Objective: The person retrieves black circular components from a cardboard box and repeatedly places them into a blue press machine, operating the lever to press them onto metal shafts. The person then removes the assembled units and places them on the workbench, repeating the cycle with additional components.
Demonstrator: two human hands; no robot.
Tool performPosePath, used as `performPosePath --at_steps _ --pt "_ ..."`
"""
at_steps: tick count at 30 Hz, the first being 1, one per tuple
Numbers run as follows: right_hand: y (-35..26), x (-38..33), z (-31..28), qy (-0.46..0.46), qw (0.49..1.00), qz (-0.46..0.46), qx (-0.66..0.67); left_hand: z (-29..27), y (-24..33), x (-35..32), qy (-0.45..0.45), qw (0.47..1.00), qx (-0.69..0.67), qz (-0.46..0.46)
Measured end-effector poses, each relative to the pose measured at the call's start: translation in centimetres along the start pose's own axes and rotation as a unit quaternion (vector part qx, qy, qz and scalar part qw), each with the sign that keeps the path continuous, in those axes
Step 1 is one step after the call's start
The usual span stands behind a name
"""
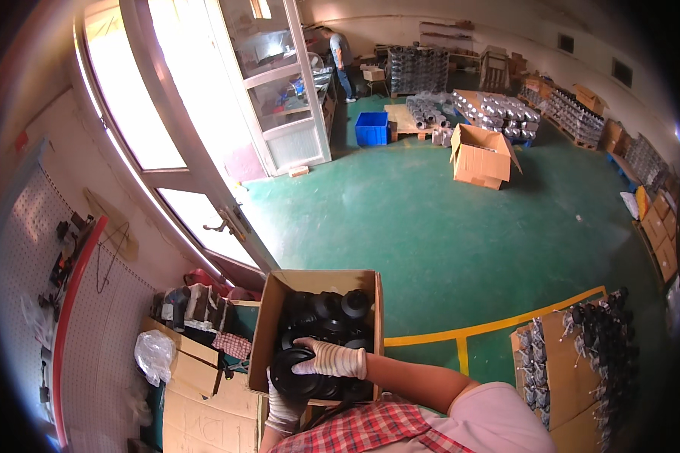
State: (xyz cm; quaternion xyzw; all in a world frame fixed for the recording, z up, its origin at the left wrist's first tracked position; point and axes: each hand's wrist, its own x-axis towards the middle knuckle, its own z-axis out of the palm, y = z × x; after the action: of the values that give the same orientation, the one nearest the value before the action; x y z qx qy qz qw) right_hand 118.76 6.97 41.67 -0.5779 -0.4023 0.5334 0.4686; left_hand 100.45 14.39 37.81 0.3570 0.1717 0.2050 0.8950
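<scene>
An open cardboard box (379, 325) stands before me with several black rounded parts (329, 303) inside. Over its near side is a black round part with a wide disc-like rim (298, 386), gripped between both hands. My right hand (332, 359), in a striped white glove, reaches across from the right with fingers and thumb closed on the upper edge of that part. From below, my left hand (283, 408), gloved too, is closed against its left side; some of its fingers are hidden. The underside of the part cannot be seen.
A cardboard-topped surface (211, 411) with a clear plastic bag (155, 356) lies to the left, below a pegboard (117, 332). An open glass door (204, 204) stands ahead. Stacked parts (536, 370) sit at right; farther off are a carton (480, 162), a blue bin (372, 128) and a person (341, 64).
</scene>
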Motion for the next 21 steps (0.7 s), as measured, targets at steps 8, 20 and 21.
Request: performPosePath --at_steps 8,20,21 --pt "6.1 5.1 -2.9 -0.054 0.923 -0.320 -0.208 -7.8 -3.3 -0.7 -0.007 0.662 0.733 0.159" --pt "25.0 10.0 3.9 -0.071 0.718 0.270 -0.637 -8.6 -0.4 -8.9 0.092 0.520 0.842 0.114" --pt "24.6 10.4 4.1 -0.060 0.708 0.259 -0.654 -9.0 -0.1 -9.1 0.103 0.535 0.831 0.114"
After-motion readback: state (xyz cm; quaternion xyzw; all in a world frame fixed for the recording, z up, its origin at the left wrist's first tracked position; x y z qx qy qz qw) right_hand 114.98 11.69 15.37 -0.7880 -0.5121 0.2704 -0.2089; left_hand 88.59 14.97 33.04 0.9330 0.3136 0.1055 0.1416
